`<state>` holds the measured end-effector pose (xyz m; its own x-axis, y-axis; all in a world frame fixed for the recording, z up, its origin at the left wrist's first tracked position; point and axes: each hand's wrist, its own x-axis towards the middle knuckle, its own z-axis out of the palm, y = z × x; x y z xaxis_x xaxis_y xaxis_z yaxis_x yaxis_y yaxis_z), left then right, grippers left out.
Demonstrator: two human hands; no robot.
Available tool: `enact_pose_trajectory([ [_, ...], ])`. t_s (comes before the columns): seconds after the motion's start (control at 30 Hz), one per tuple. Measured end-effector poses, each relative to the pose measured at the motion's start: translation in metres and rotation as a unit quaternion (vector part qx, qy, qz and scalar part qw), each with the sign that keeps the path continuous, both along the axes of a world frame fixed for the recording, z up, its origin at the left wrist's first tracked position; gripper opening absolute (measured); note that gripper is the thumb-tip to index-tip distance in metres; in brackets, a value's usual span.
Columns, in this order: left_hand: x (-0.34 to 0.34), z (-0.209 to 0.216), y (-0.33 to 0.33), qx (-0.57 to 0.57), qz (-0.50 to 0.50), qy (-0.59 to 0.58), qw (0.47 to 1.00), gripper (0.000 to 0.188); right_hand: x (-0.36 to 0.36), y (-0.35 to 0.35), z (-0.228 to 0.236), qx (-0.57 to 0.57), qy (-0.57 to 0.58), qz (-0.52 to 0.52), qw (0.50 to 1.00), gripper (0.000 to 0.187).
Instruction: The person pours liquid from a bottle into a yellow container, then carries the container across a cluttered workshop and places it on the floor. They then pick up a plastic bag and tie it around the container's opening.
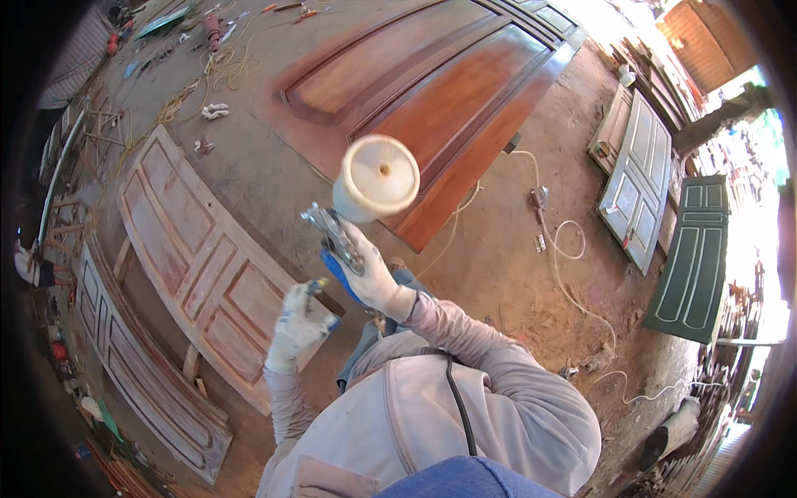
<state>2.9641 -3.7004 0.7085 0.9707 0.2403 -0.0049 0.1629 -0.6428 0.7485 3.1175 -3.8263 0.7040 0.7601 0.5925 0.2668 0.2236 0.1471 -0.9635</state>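
A spray gun (pixel 339 241) with metal body and blue lower part is in my gloved right hand (pixel 374 278), fingers wrapped round it. On top sits its round off-white cup (pixel 376 178), which has a brown spot in the middle of its lid. Beside and just below it, my gloved left hand (pixel 297 325) is closed with bent fingers. A small dark and yellow tip and a bit of blue show at those fingers, too small to name. Past the cup lies a large panelled door (pixel 465 124), glossy red-brown on the near right and paler on the left.
Pale bare panelled doors (pixel 178 224) lie at left on wooden supports. A grey door (pixel 635 183) and a green door (pixel 693 257) lean at right. A thin pale hose (pixel 573 290) winds over the dusty floor; tangled cords (pixel 224 75) lie at far left.
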Motion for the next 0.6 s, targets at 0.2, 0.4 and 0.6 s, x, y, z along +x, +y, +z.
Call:
enact_pose_trajectory([
  [0.2, 0.063, -0.111, -0.061, -0.357, -0.022, 0.155, 0.921, 0.043, 0.075, 0.055, 0.083, 0.079, 0.009, -0.041, 0.996, 0.059],
  [0.4, 0.029, -0.208, -0.008, -0.035, 0.056, 0.255, 0.965, 0.046, 0.162, -0.006, 0.144, 0.025, -0.043, -0.032, 0.998, 0.053],
  [0.6, -0.093, -0.198, 0.070, -0.009, 0.176, 0.391, 0.903, 0.044, 0.223, -0.132, 0.176, -0.102, 0.015, -0.111, 0.988, 0.060],
])
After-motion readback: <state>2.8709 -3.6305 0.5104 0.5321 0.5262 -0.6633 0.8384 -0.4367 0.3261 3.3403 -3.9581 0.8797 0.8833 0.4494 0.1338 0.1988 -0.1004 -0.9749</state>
